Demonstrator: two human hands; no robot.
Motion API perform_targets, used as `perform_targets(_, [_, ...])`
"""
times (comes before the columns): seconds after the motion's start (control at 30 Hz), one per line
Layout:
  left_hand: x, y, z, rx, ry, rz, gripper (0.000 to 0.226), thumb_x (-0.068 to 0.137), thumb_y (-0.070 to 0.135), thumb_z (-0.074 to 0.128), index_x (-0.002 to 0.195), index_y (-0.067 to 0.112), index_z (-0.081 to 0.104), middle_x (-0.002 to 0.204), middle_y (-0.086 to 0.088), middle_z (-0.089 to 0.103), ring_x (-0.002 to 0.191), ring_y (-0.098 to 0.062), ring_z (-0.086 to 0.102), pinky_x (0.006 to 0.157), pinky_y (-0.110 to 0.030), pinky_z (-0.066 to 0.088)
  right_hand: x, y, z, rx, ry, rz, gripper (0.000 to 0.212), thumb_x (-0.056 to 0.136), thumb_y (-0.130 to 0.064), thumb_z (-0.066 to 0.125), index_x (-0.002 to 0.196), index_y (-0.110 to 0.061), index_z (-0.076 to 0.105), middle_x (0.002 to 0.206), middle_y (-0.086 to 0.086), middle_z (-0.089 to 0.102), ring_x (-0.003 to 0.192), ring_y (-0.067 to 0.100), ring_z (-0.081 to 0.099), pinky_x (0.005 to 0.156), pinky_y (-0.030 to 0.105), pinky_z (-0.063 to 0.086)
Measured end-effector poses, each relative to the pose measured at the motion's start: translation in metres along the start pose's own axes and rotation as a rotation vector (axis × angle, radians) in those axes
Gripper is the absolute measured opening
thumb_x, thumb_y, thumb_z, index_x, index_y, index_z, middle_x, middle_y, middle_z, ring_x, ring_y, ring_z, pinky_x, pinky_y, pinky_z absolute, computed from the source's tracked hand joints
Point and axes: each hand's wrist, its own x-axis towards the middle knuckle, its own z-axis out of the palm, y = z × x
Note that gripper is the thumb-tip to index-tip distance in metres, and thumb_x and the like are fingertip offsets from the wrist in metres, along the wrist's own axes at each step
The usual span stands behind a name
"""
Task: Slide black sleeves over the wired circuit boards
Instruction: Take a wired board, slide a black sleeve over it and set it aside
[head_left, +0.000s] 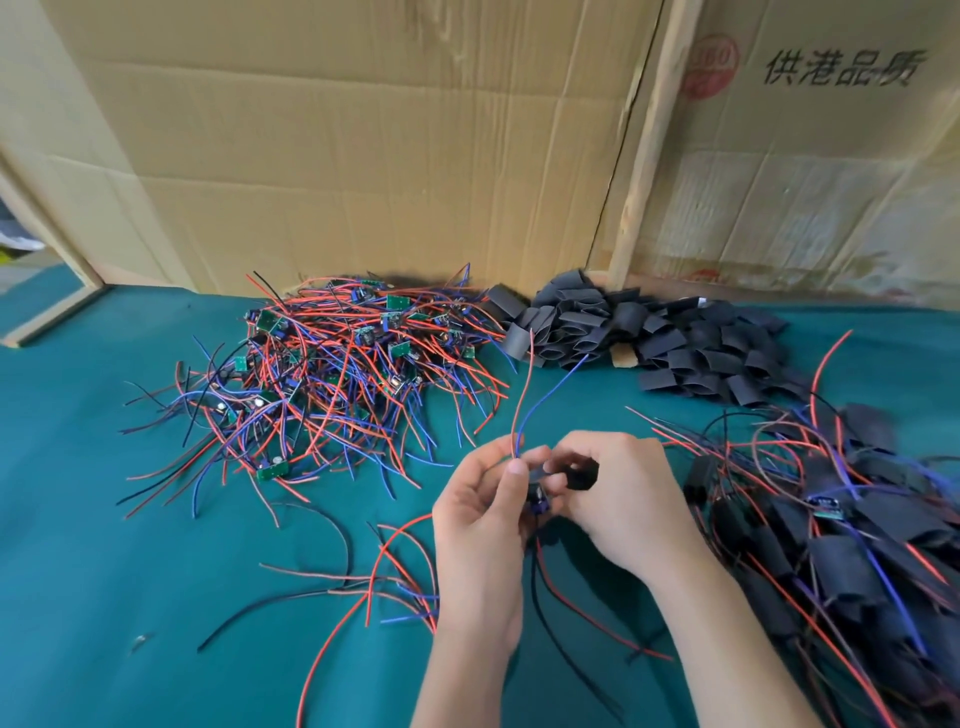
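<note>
Loose wires (363, 577), red, black and blue: strewn on the green counter (130, 597) nearest the viewer, left of the forearms. Left hand (483, 519): fingers curled, thumb and fingers pinching a small wired circuit board (536, 501) at its upper red and blue wires, which rise from the grip; further red and black wires hang below. Right hand (618, 499): fingers curled, pinching a black sleeve (581, 474) just beside the board, touching or nearly so; whether it is started onto the board cannot be told. Sleeved boards (841, 551): heap with trailing wires, on the counter right of the hands. Bare boards (332, 364): large tangled heap, green boards among red, blue and black wires, farther back on the left. Empty sleeves (639, 338): black pile, back centre-right, beside the bare heap. Cardboard sheets (363, 145): standing upright behind the counter, with a wooden strip (652, 145) between them; right sheet printed with characters.
</note>
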Motion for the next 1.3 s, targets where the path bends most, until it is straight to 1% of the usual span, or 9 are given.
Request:
perform_targets(0.17, [-0.001,0.000,0.000,0.002,-0.002,0.005,0.015,0.103,0.004,0.049,0.109,0.006,0.063,0.101,-0.014,0.077,0.073,-0.020,0.070,0.065,-0.024,0.058,0.005,0.005,-0.004,0.247,0.104,0.082,0.027,0.071,-0.012,0.086,0.086,-0.027,0.070,0.077,-0.021,0.074,0.072,0.002,0.068,0.070,0.018,0.051])
perform_targets(0.23, [-0.001,0.000,0.000,0.010,-0.004,0.010,0.015,0.102,0.003,0.050,0.110,0.006,0.063,0.101,-0.014,0.077,0.074,-0.021,0.071,0.065,-0.025,0.058,0.007,0.008,-0.010,0.388,0.173,0.142,0.029,0.075,-0.014,0.086,0.092,-0.032,0.071,0.080,-0.017,0.076,0.072,0.009,0.071,0.073,0.025,0.055])
perform_targets(0.3, [-0.001,0.000,-0.001,0.021,-0.014,0.011,0.016,0.102,0.003,0.051,0.111,0.006,0.064,0.100,-0.013,0.077,0.075,-0.022,0.072,0.066,-0.025,0.058,0.007,0.011,-0.016,0.541,0.216,0.182,0.028,0.080,-0.011,0.081,0.094,-0.033,0.071,0.080,-0.007,0.078,0.070,0.016,0.072,0.065,0.032,0.057])
perform_targets(0.37, [-0.002,0.000,-0.002,0.028,-0.028,0.005,0.016,0.102,0.003,0.051,0.113,0.005,0.063,0.100,-0.014,0.077,0.075,-0.023,0.072,0.067,-0.026,0.059,0.007,0.015,-0.023,0.693,0.252,0.199,0.026,0.083,-0.004,0.079,0.094,-0.027,0.074,0.081,-0.001,0.079,0.069,0.015,0.071,0.056,0.026,0.054])
perform_targets(0.47, [-0.002,0.001,-0.003,0.047,-0.065,-0.009,0.016,0.101,0.003,0.051,0.112,0.005,0.063,0.101,-0.015,0.077,0.077,-0.025,0.073,0.066,-0.026,0.058,0.008,0.018,-0.032,0.893,0.331,0.238,0.019,0.084,0.000,0.079,0.091,-0.017,0.075,0.080,0.002,0.077,0.066,0.013,0.068,0.055,0.024,0.054])
perform_targets(0.57, [-0.003,0.000,-0.004,0.069,-0.099,-0.013,0.016,0.101,0.002,0.051,0.111,0.004,0.064,0.101,-0.016,0.076,0.076,-0.025,0.073,0.066,-0.026,0.058,0.011,0.021,-0.037,1.147,0.492,0.334,0.014,0.086,-0.001,0.077,0.090,-0.012,0.070,0.079,0.004,0.072,0.059,0.016,0.066,0.062,0.026,0.057])
perform_targets(0.67, [-0.003,-0.001,-0.004,0.110,-0.133,-0.014,0.017,0.100,0.002,0.051,0.113,0.003,0.063,0.101,-0.016,0.076,0.078,-0.026,0.073,0.068,-0.028,0.059,0.014,0.026,-0.042,1.341,0.611,0.373,0.012,0.089,-0.003,0.076,0.091,-0.009,0.066,0.087,0.010,0.069,0.070,0.022,0.068,0.072,0.026,0.059])
perform_targets(0.87, [-0.003,-0.002,-0.004,0.133,-0.144,-0.007,0.016,0.100,0.002,0.052,0.111,0.004,0.064,0.100,-0.016,0.076,0.076,-0.027,0.073,0.067,-0.027,0.059,0.017,0.028,-0.039,1.445,0.631,0.367,0.014,0.090,-0.006,0.076,0.095,-0.007,0.062,0.073,0.002,0.071,0.076,0.022,0.069,0.076,0.025,0.059])
perform_targets(1.3, [-0.004,-0.006,-0.002,0.231,-0.173,0.007,0.024,0.099,-0.001,0.055,0.097,0.012,0.075,0.091,-0.017,0.076,0.069,-0.026,0.071,0.062,-0.027,0.057,0.015,0.019,-0.042,1.511,0.577,0.285,0.017,0.092,-0.003,0.072,0.083,-0.011,0.060,0.081,0.004,0.065,0.070,0.016,0.069,0.075,0.023,0.058])
